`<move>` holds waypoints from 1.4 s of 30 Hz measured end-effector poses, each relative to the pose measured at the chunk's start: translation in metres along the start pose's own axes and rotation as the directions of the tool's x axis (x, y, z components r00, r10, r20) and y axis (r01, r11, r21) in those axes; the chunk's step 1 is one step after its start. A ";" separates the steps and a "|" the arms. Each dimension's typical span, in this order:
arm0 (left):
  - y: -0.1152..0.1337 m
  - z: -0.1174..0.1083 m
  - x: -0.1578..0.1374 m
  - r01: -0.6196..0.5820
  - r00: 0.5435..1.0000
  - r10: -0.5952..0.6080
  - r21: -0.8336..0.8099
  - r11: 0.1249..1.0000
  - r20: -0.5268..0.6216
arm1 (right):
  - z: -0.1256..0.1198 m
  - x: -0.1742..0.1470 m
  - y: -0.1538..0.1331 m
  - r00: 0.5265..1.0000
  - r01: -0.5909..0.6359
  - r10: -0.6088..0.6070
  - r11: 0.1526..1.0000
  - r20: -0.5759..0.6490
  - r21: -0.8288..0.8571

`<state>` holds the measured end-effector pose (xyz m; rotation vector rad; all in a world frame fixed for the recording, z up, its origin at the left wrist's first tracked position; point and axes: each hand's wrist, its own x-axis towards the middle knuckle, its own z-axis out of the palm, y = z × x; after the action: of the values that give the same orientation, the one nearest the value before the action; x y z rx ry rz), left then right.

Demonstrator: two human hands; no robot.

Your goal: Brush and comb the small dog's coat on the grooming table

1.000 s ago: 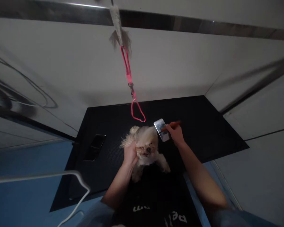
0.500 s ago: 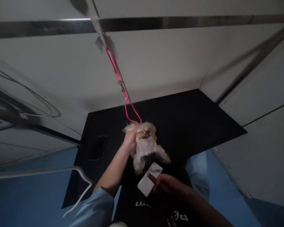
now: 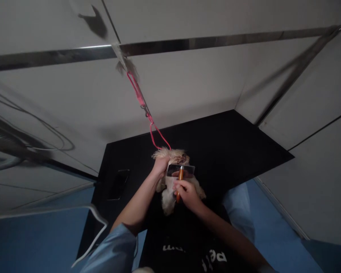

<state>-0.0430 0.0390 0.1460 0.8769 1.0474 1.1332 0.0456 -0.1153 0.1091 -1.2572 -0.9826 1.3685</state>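
Observation:
A small cream-coloured dog is upright on a black table, facing me. My left hand is closed on the fur at the side of its head, on the left of its face. With my right hand I grip the orange-brown wooden handle of a slicker brush. The brush's wide rectangular head lies across the dog just under its muzzle, and its pins are hidden from me. A pink grooming loop runs from a metal bar above down to behind the dog's head.
The black table stands against pale wall panels. A dark rectangular object, like a phone, lies on its left part. The metal bar crosses the wall above. A pale bent tube and grey hoses are at the left.
My right hand has raised the slicker brush from low in front of the dog up to just below its muzzle. The brush head has turned crosswise. My left hand keeps its hold.

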 end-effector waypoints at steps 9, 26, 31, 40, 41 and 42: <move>0.006 0.000 -0.005 0.057 0.995 -0.064 -0.096 0.994 -0.076 | -0.005 0.004 0.006 1.000 0.018 -0.019 0.998 -0.014 -0.060; 0.037 -0.044 0.021 0.137 0.982 -0.158 0.188 0.973 0.103 | -0.027 0.114 -0.023 0.761 0.272 -0.445 0.880 -0.473 -0.390; 0.090 -0.009 0.074 -0.238 0.964 0.192 0.278 0.931 0.182 | -0.032 0.113 -0.021 0.718 0.349 -0.560 0.804 -0.414 -0.482; 0.064 0.028 0.101 0.215 0.599 -0.590 0.601 0.770 0.541 | -0.035 0.117 -0.031 0.663 0.388 -0.667 0.694 -0.339 -0.607; 0.063 0.025 0.102 0.250 0.562 -0.623 0.606 0.755 0.544 | -0.036 0.118 -0.030 0.654 0.389 -0.671 0.695 -0.350 -0.605; 0.061 0.022 0.103 0.296 0.522 -0.658 0.609 0.736 0.542 | -0.036 0.119 -0.029 0.647 0.387 -0.670 0.700 -0.364 -0.600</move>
<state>-0.0290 0.1524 0.1888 1.1595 0.7713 -0.0405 0.0891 0.0049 0.1108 -1.4304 -1.1685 0.2182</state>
